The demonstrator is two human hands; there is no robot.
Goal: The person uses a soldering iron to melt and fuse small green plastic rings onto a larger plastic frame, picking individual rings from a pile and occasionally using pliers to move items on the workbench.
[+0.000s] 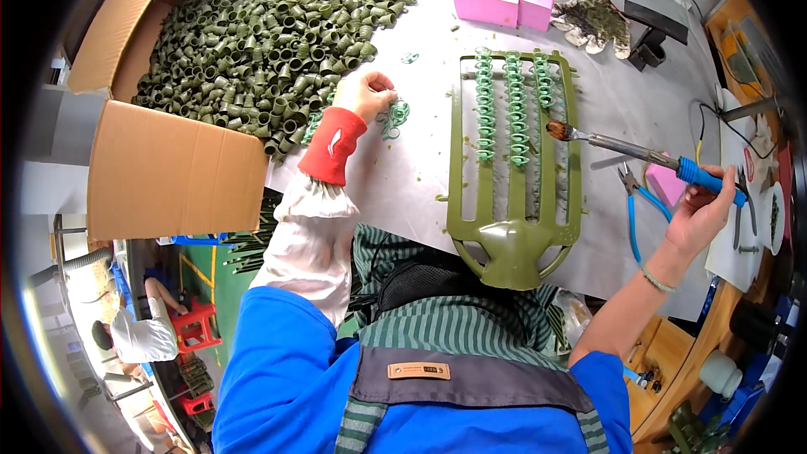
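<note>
My right hand point(703, 217) is closed round the blue handle of a soldering iron point(626, 148). The iron's brownish, burnt-looking tip is over the right part of an olive-green slotted plastic frame point(514, 252). Green rings point(485, 109) stand in three rows along the frame's bars, the right row being shorter. My left hand point(366, 96), in a red wristband, has its fingertips pinched together at a small pile of loose green rings point(392, 124). What lies between those fingertips is too small to make out.
An open cardboard box point(181, 170) spills a heap of olive-green plastic sleeves point(252, 59) at the left. Blue-handled pliers point(635, 202) lie right of the frame. Pink blocks point(487, 6), a patterned glove point(593, 23) and a black stand point(651, 34) sit behind. Another person point(145, 328) sits far left.
</note>
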